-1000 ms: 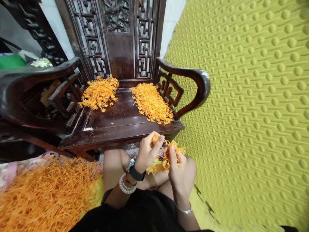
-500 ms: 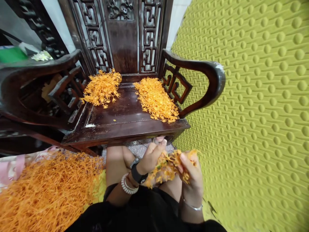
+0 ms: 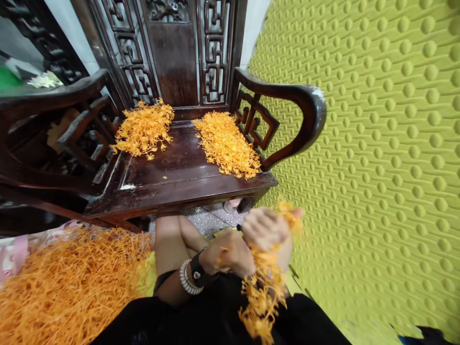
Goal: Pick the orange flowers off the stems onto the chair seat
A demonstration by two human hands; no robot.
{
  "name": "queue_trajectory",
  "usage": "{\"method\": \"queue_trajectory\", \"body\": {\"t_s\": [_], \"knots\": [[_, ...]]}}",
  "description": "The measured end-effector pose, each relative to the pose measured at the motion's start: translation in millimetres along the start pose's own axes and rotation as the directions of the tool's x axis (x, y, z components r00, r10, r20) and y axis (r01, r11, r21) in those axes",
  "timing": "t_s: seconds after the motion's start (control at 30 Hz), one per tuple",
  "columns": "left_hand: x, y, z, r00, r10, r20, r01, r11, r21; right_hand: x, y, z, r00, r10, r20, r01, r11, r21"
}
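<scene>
Orange strands point(image 3: 68, 287) sit in a big loose pile at the far left, with a pink and white cloth point(image 3: 16, 254) showing past its back edge; I think these are the part not done. Next, a small heap point(image 3: 143, 128) lies by the back left corner of the chair seat point(image 3: 176, 165), and a fuller heap point(image 3: 228, 143) runs down the seat's right edge almost to the front right corner; both look done to me. Past the seat's front edge, from far off, I see the left hand point(image 3: 232, 251) curled up against a bunch point(image 3: 262, 302) of orange; it is too blurry to tell if its fingers pinch any. The bunch hangs below both hands, maybe partway done. Farthest right, the right hand point(image 3: 266, 230) looks closed around the bunch, with a tuft point(image 3: 290, 218) poking out.
</scene>
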State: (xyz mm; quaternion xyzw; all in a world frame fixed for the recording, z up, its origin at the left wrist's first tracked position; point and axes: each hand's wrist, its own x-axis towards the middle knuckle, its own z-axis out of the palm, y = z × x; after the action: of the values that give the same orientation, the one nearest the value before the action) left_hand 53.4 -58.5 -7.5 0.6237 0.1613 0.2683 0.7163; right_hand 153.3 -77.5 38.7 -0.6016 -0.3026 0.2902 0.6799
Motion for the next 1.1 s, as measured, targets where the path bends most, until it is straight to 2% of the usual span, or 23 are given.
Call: {"method": "queue_trajectory", "body": {"t_s": [0.07, 0.13, 0.2, 0.27, 0.3, 0.4, 0.5, 0.53, 0.6, 0.67, 0.77, 0.83, 0.93, 0.97, 1.03, 1.1], "knots": [[2.5, 9.0, -3.6, 1.000, 0.025, -0.013, -0.027, 0.994, -0.106, 6.4, -3.4, -0.2, 0.995, 0.003, -0.099, -0.003, 1.000, 0.000], [5.3, 24.3, -9.0, 0.997, 0.079, -0.001, -0.077, 0.966, -0.246, 6.9, -9.4, -5.7, 0.997, -0.002, -0.076, 0.007, 0.998, 0.057], [7.5, 42.8, -14.9, 0.993, 0.109, -0.040, -0.116, 0.933, -0.340, 1.8, -17.1, -13.6, 1.000, -0.010, 0.025, 0.008, 0.994, 0.106], [9.0, 58.8, -19.8, 0.988, 0.089, -0.125, -0.128, 0.926, -0.354, -3.8, -24.9, -19.9, 0.976, -0.021, 0.216, 0.009, 0.998, 0.056], [9.6, 64.2, -21.5, 0.982, 0.075, -0.174, -0.131, 0.932, -0.339, -5.0, -28.1, -21.6, 0.952, -0.025, 0.304, 0.025, 1.000, 0.003], [11.8, 68.4, -24.1, 0.944, 0.079, -0.320, -0.147, 0.970, -0.192, 0.1, -32.7, -20.8, 0.838, -0.031, 0.544, 0.132, 0.980, -0.147], [15.5, 62.6, -26.6, 0.891, 0.163, -0.424, -0.174, 0.985, 0.012, 10.1, -30.7, -17.7, 0.791, -0.052, 0.609, 0.244, 0.941, -0.236], [16.6, 60.6, -28.2, 0.886, 0.186, -0.425, -0.174, 0.982, 0.068, 12.4, -29.4, -17.2, 0.775, -0.049, 0.630, 0.274, 0.925, -0.265], [17.9, 57.5, -32.0, 0.910, 0.187, -0.370, -0.137, 0.978, 0.158, 14.5, -27.2, -16.9, 0.754, -0.027, 0.656, 0.307, 0.898, -0.316], [17.0, 54.5, -35.2, 0.941, 0.141, -0.308, -0.065, 0.967, 0.244, 14.4, -25.7, -16.2, 0.791, -0.022, 0.611, 0.304, 0.881, -0.362], [12.8, 49.1, -36.6, 0.927, 0.130, -0.353, 0.019, 0.921, 0.388, 14.1, -22.9, -12.9, 0.863, -0.050, 0.503, 0.286, 0.868, -0.405], [10.6, 46.8, -36.7, 0.938, 0.134, -0.320, 0.035, 0.881, 0.471, 15.3, -20.0, -10.2, 0.872, -0.046, 0.487, 0.274, 0.870, -0.409], [10.3, 48.2, -39.1, 0.980, 0.061, -0.187, 0.067, 0.793, 0.606, 18.1, -15.4, -7.6, 0.871, 0.003, 0.491, 0.207, 0.904, -0.373], [10.7, 49.7, -40.8, 0.983, 0.034, -0.178, 0.091, 0.757, 0.647, 18.9, -14.2, -7.4, 0.856, 0.039, 0.515, 0.167, 0.923, -0.348], [11.4, 52.9, -45.0, 0.984, 0.017, -0.177, 0.112, 0.712, 0.693, 19.9, -12.6, -7.9, 0.795, 0.118, 0.595, 0.081, 0.951, -0.297], [11.6, 55.2, -49.5, 0.995, 0.020, -0.096, 0.053, 0.717, 0.695, 20.1, -12.8, -9.1, 0.741, 0.157, 0.653, 0.035, 0.962, -0.272]]}}
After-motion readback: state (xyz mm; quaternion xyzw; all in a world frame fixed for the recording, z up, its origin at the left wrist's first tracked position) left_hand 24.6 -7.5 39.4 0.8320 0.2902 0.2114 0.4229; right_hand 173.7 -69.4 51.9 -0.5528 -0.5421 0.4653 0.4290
